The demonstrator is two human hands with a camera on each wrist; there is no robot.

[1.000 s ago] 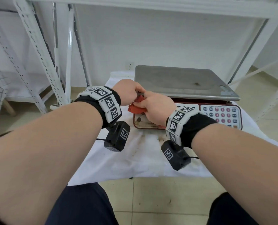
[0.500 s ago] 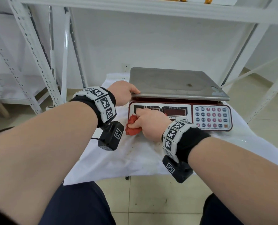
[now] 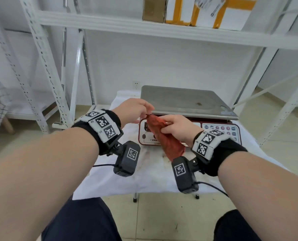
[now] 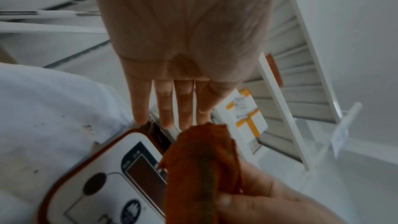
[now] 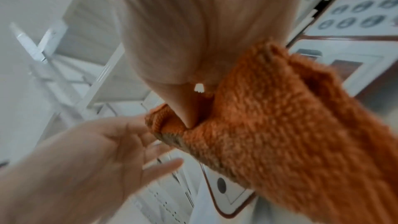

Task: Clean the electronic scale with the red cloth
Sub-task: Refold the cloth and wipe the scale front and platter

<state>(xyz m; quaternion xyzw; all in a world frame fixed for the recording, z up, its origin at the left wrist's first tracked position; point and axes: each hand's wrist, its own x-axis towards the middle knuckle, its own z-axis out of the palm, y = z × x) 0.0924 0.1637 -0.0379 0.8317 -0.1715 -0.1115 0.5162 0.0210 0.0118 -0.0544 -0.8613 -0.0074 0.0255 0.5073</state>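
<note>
The red cloth, soft, light and limp, is held bunched in the right hand before the electronic scale, its top corner met by straight left-hand fingers; a gathered grip is judged best.

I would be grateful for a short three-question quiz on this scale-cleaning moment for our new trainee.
1. Which hand grips the red cloth?
2. True or false: the red cloth lies spread flat on the steel weighing pan of the electronic scale.
3. What does the electronic scale stand on? A) a stained white sheet B) a blue plastic tray C) a sheet of newspaper

Key
1. The right hand; its fingers are curled round the cloth, which is held off the scale in front of the display panel.
2. False.
3. A.
</note>
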